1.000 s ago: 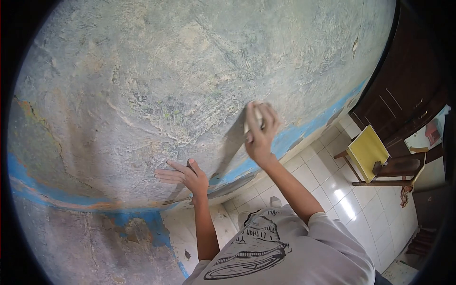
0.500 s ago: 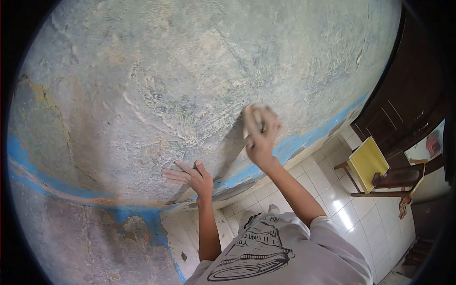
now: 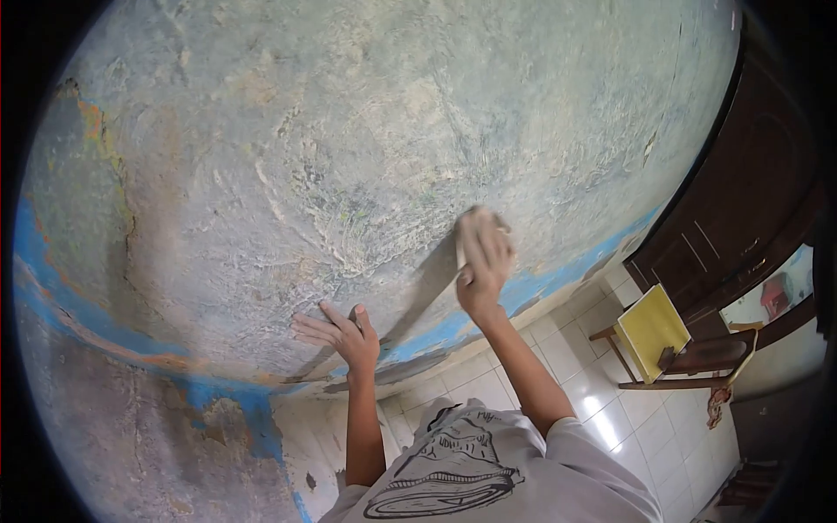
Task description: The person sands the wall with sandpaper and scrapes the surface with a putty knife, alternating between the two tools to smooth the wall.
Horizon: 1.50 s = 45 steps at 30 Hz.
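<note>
A rough, patchy grey-green wall [image 3: 261, 200] fills most of the head view, with scraped marks and bits of flaking paint. Palm toward this surface, my left hand [image 3: 349, 340] rests low on it with fingers spread, holding nothing. Farther right and higher, my right hand [image 3: 486, 261] is curled over a pale flat piece [image 3: 461, 253] against the wall. Only an edge of that piece shows beside the fingers, so its kind cannot be made out. Slight motion blur softens the fingers.
A peeling blue band [image 3: 427, 340] runs along the wall's lower part. To the right, a wooden chair [image 3: 654, 333] with a yellow panel stands on the white tiled floor [image 3: 602, 383]. Behind it is dark wooden furniture [image 3: 732, 174].
My right hand has shifted slightly down along the wall, and its fingers now lie flatter over the pale piece. My left hand stays spread on the wall. The camera view has turned slightly.
</note>
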Each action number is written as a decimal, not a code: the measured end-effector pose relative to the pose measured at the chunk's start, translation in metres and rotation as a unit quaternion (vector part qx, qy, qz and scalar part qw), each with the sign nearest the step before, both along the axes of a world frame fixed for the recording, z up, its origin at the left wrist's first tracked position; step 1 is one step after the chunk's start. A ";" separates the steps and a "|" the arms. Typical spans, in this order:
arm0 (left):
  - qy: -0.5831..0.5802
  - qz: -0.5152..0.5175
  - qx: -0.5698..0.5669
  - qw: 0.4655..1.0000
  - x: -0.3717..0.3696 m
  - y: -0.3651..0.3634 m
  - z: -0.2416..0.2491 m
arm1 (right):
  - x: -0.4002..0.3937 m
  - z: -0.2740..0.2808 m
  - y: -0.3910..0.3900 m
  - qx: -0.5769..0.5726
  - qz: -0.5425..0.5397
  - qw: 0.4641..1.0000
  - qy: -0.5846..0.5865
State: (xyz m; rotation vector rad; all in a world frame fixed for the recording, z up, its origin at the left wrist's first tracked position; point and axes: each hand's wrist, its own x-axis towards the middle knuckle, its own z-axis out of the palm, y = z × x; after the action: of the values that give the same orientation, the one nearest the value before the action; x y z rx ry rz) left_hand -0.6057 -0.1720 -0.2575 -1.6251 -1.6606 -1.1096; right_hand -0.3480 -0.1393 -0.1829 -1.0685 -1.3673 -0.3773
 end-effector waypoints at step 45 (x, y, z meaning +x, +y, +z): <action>-0.838 -0.272 -0.290 0.374 0.042 -0.270 -0.156 | -0.051 -0.126 -0.251 -0.543 0.397 0.740 0.019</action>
State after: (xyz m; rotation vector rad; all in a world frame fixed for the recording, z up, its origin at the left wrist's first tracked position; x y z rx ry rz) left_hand -0.5635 -0.4422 -0.4137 -0.8508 -2.7797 -3.6926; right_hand -0.3987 -0.3907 -0.3092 -1.2097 -1.8800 1.2315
